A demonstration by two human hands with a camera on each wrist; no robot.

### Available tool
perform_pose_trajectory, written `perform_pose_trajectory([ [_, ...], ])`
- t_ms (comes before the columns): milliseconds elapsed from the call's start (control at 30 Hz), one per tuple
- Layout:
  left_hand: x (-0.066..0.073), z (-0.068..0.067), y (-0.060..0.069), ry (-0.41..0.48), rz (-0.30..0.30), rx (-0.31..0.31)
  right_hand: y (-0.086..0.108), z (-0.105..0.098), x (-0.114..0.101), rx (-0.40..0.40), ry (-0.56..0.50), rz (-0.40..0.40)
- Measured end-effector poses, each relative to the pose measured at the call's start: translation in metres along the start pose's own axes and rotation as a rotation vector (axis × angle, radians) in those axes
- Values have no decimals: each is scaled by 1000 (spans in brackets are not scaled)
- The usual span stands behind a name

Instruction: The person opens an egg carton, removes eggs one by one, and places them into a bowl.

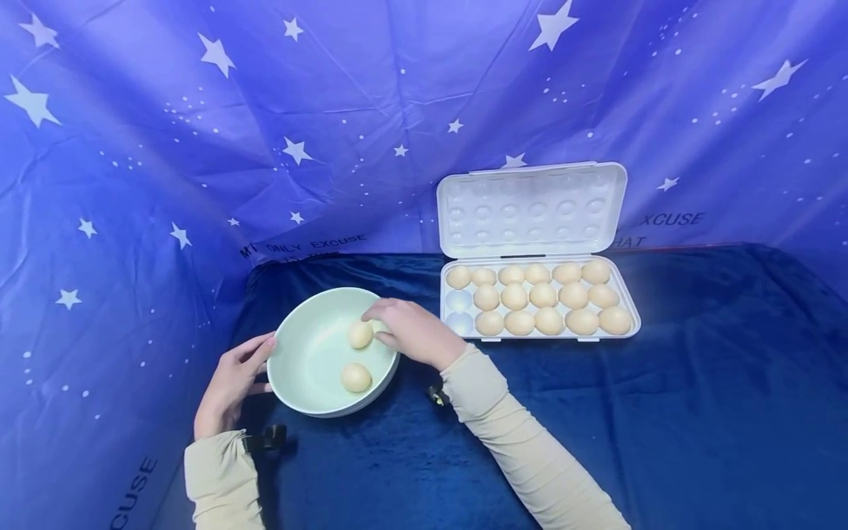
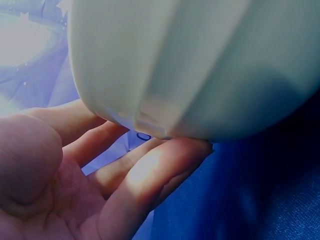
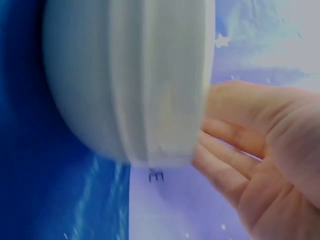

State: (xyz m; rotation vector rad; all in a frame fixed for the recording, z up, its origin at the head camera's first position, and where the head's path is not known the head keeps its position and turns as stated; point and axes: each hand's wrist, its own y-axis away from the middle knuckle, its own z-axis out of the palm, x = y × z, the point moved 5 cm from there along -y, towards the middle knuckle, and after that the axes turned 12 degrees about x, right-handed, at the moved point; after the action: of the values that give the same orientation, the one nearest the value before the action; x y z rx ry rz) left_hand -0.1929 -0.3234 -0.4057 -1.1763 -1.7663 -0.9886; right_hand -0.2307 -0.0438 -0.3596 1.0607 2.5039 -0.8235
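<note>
Head cam, and it's two hands at one pale green bowl (image 1: pixel 305 368), sitting close to the left edge of the dark blue surface (image 1: pixel 715 412)! L hand (image 1: pixel 232 375) is on the bowl's left side: one digit's tip at the rim, fingers spread & fairly straight, resting against the outer wall, as L wrist cam shows up close. R hand (image 1: pixel 414 331) is in over the right rim, fingertips right at the rear egg (image 1: pixel 360 335); pinching it or merely touching, can't tell, & R wrist cam hides the tips behind the bowl's wall. The front egg (image 1: pixel 355 377) lies inside the same bowl, nearer the surface's front edge, clear of any finger.

Over to the white carton (image 1: pixel 459 324), along the surface's back edge, right of ctr: six eggs (image 1: pixel 538 274) in the back row, five each in mid & front rows, w/ two white cups showing at the left end. Lid (image 1: pixel 530 206) is up, dimpled inside, before a starry blue-purple backdrop (image 1: pixel 371 110). Beige sleeves (image 1: pixel 530 449) on both arms, w/ a small black device (image 1: pixel 270 437) at L wrist.
</note>
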Motion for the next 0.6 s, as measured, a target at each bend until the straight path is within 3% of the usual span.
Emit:
perform_pose_trajectory([
  [167,-2,-1,-1,14,-14,-2,1,-22,11,88,5,8],
  [600,-3,-1,-3,32,-20,4,6,-53,55,171,88,121],
])
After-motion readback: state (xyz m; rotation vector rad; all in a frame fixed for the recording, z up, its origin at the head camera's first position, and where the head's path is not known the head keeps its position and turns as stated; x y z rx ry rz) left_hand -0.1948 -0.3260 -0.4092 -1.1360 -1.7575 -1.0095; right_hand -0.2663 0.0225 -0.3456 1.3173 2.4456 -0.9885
